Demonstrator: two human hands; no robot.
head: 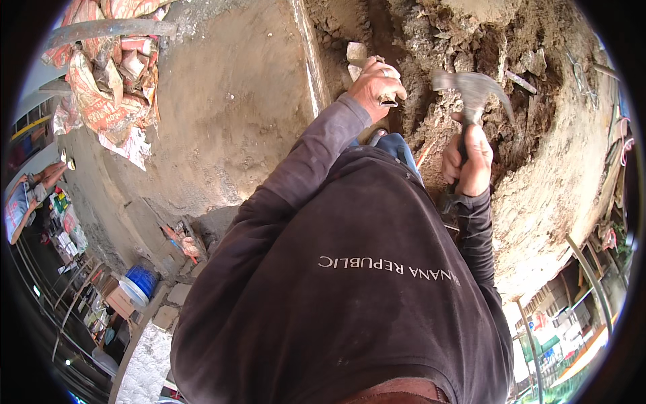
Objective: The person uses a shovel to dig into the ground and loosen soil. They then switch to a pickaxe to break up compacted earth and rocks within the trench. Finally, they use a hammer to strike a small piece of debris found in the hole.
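Note:
My left hand, with a ring on one finger, is closed around a short metal piece whose end shows below the fingers. Most of that piece is hidden, so its kind is unclear. Close beyond this hand is a pale broken chunk. My right hand grips the dark handle of a claw hammer. The hammer head is raised to the left hand's right, apart from it, and slightly blurred. Rough, broken soil and rubble lie beneath both hands.
A smooth concrete surface with a whitish edge lies to the left. Torn woven sacks sit under a curved strip. Farther left are a person, a blue bucket and a cardboard box.

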